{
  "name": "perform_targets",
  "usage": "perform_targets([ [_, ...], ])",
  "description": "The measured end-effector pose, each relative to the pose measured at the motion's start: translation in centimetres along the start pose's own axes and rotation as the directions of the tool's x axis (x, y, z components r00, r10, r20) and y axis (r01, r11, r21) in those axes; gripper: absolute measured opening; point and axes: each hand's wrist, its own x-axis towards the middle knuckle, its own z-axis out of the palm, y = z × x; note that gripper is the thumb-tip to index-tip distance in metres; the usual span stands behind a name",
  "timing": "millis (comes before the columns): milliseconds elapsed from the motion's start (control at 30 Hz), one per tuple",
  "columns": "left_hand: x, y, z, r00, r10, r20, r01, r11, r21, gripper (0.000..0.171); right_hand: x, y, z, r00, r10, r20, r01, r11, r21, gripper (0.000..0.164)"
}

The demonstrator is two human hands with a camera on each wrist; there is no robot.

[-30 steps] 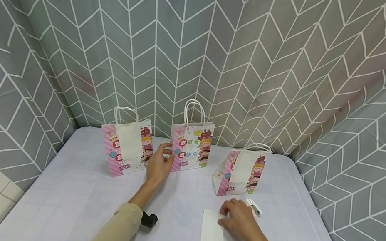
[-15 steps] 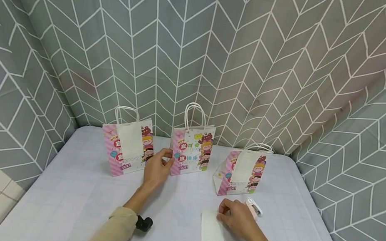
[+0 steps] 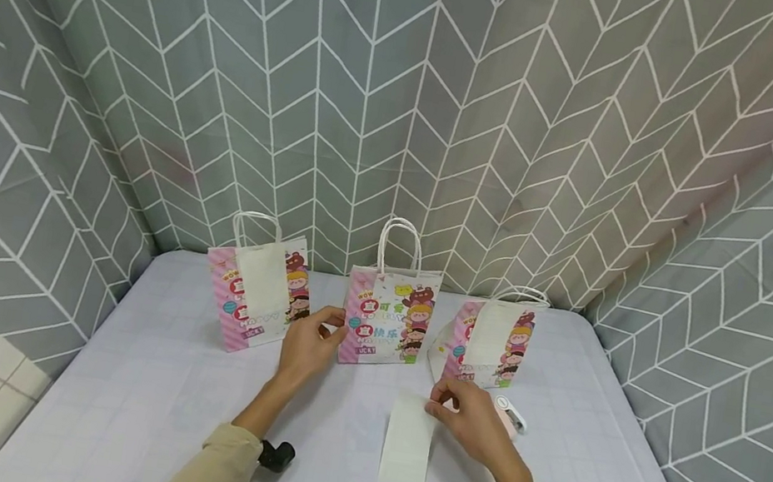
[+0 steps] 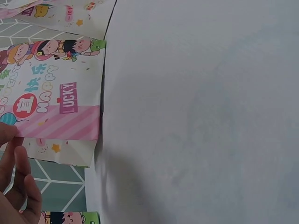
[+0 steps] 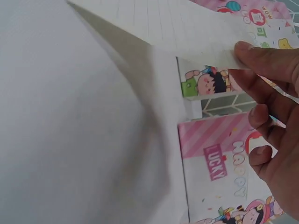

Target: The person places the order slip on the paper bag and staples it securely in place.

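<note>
In the head view a pink and white paper gift bag (image 3: 383, 329) with cartoon figures and white handles stands upright in the middle. My left hand (image 3: 309, 347) pinches its left edge between thumb and forefinger, with the other fingers loosely bent below, as the left wrist view shows on the bag (image 4: 65, 100). My right hand (image 3: 472, 419) pinches the upper right corner of a white, faintly lined paper strip (image 3: 407, 447). The raised strip (image 5: 187, 32) slants above the table in the right wrist view, its far end hanging lower, in front of the middle bag.
Matching gift bags stand at left (image 3: 222, 291) and right (image 3: 459, 345), each with a white strip on its front. A small white and pink gadget (image 3: 510, 417) lies right of my right hand. A patterned grey curtain (image 3: 407, 109) hangs behind the white-covered table (image 3: 140, 404).
The middle bag has come nearer and turned to face forward, with my left hand on its edge. My right hand has lifted the paper strip off the table and carried it left and forward.
</note>
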Motion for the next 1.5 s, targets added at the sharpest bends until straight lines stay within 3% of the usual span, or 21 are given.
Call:
perform_targets([
  [267,-0.7,0.3,-0.4,0.999,-0.014,0.044,0.014,1.000,-0.003,0.018,1.2,-1.8,-0.4,0.991,-0.068,-0.118,0.076,0.995,0.062,0.015],
  [467,-1.5,0.6,-1.3,0.997,-0.028,0.075,0.027,0.999,0.019,0.016,1.8,-3.2,-0.7,0.965,-0.117,-0.235,0.140,0.986,0.085,0.012],
  [667,-2.2,0.8,-2.2,0.992,-0.042,0.117,0.040,0.999,0.027,0.010,2.3,-4.1,-1.3,0.947,-0.127,-0.295,0.171,0.977,0.126,0.012],
  [900,-2.4,0.7,-2.8,0.985,-0.009,0.172,0.005,1.000,0.023,0.010,3.0,-5.4,-2.0,0.898,-0.244,-0.366,0.293,0.952,0.083,0.017],
  [1133,-2.6,0.7,-3.6,0.967,0.020,0.252,-0.023,1.000,0.012,0.014,3.4,-6.1,-2.3,0.870,-0.245,-0.427,0.300,0.952,0.064,0.017],
  [1333,-2.6,0.8,-4.1,0.948,0.025,0.317,-0.032,0.999,0.017,0.013,3.8,-6.5,-2.3,0.871,-0.260,-0.416,0.325,0.941,0.092,0.018],
  [1500,-2.6,0.9,-4.4,0.935,0.037,0.353,-0.053,0.998,0.034,0.013,4.0,-6.7,-2.3,0.851,-0.303,-0.429,0.363,0.930,0.064,0.017],
])
